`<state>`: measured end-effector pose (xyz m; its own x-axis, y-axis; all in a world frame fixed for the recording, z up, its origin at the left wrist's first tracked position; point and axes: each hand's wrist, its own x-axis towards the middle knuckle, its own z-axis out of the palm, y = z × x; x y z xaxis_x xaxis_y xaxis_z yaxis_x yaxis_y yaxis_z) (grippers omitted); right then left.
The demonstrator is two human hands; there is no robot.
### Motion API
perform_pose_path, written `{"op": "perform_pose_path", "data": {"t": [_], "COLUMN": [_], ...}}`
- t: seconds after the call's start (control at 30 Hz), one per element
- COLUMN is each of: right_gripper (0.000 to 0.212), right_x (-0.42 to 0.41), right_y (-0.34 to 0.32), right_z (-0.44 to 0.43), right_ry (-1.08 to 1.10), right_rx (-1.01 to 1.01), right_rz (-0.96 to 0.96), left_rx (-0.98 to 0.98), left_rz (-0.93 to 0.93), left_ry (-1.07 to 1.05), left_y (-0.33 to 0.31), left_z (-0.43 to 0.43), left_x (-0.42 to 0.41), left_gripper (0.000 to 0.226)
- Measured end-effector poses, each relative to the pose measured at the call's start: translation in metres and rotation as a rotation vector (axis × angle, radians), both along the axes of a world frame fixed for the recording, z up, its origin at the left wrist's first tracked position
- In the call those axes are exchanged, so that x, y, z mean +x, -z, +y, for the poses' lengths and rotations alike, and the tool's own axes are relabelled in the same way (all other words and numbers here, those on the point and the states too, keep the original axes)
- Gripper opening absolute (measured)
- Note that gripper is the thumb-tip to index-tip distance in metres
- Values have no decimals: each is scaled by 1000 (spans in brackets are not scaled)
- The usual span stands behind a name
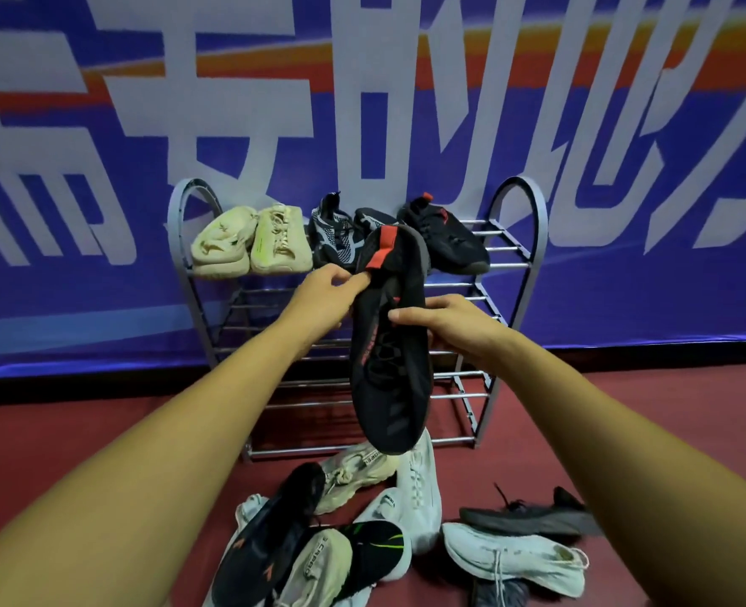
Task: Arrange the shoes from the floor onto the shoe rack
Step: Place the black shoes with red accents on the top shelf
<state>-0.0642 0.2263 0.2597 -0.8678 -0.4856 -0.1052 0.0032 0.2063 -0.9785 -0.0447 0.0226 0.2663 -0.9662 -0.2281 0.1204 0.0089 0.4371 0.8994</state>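
Left hand [325, 295] and right hand [443, 326] both grasp a black knit sneaker with red heel tab [390, 343] before the grey metal shoe rack [515, 256].

Two bare forearms enter from the bottom corners, no sleeves visible. Left hand [323, 300] and right hand [445, 324] are ungloved. Nothing worn on wrists or fingers: no watch, rings, bands.

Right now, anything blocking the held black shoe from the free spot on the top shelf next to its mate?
Nothing visible. The black knit shoe with red heel tab, held by both hands, hangs in front of the grey metal rack. The bare top-shelf bars right of the matching black shoe look reachable.
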Motion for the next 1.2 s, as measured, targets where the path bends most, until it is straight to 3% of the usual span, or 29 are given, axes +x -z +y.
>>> {"op": "perform_pose_path", "data": {"t": [0.2, 0.3, 0.4, 0.53, 0.7, 0.8, 0.9, 1.07, 1.2], "right_gripper": [20, 31, 47, 58, 50, 44, 45, 45, 50], "right_x": [-10, -16, -20, -26, -28, -27, -26, -26, -22], "right_y": [-14, -16, -15, -14, -14, -18, -19, -16, -15], "right_z": [-6, -5, -4, -1, 2, 5, 8, 12, 11], "right_ry": [177, 231, 280, 419, 439, 368, 389, 418, 346], "right_rx": [-287, -436, -539, -670, -706, -746, -762, -730, -700], "right_rz": [-53, -150, -244, -285, -367, -406, -430, -451, -421], "left_rx": [325, 471, 627, 796, 923, 1072, 1244, 1159, 1019], "left_rz": [-264, -342, -295, -256, -161, -49, 68, 88, 1], "left_ry": [233, 350, 398, 300, 262, 220, 140, 66, 136], "left_y": [-4, -2, -12, -20, -20, -18, -16, -15, -19], "left_z": [-15, -23, -26, -27, -31, -30, -33, -28, -9], "left_x": [11, 13, 12, 14, 10, 4, -2, -4, -4], "left_gripper": [43, 34, 52, 38, 37, 52, 45, 14, 22]}}
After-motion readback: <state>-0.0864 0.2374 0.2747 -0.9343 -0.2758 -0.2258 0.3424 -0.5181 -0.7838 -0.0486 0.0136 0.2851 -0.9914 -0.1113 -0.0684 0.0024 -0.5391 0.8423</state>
